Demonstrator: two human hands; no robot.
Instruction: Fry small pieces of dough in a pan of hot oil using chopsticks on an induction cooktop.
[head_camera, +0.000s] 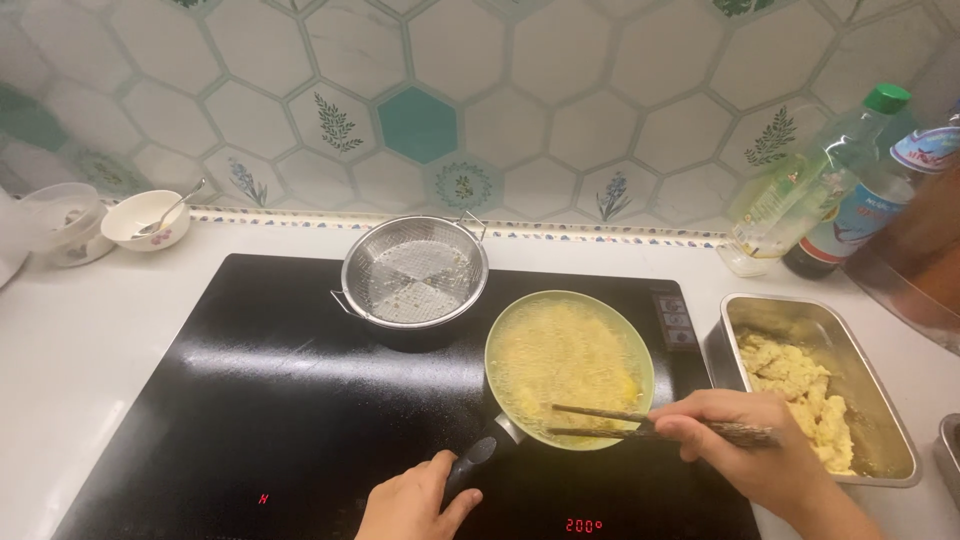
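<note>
A light green frying pan (569, 368) sits on the right half of the black induction cooktop (250, 400), slightly right of the frame's centre. It is filled with bubbling yellow oil and pale yellow food pieces that are hard to tell apart under the foam. Its dark handle (478, 462) runs out toward 7 o'clock.

The left hand (415, 503) grips the end of that handle, fingers curled around it and thumb laid along the right side. The right hand (745, 448), at about 4 o'clock from the pan, pinches a pair of dark wooden chopsticks (620, 423) between thumb and bent fingers. The sticks point toward 9 o'clock, and their tips are over the near part of the oil; whether they touch the food cannot be told.

At 11 o'clock from the pan, just beside its rim, a round metal mesh strainer (414, 272) rests on a dark pot on the cooktop. At 3 o'clock, off the glass, a rectangular steel tray (880, 400) holds lumps of pale yellow battered food (800, 385).

Toward 1 o'clock, against the hexagon-tiled wall (500, 120), stand a clear oil bottle with a green cap (815, 185) and a darker bottle (860, 220) beside it. Far off at 10 o'clock, on the white counter (70, 330), sits a small white bowl with a spoon (148, 220) near a clear plastic container (60, 215).
</note>
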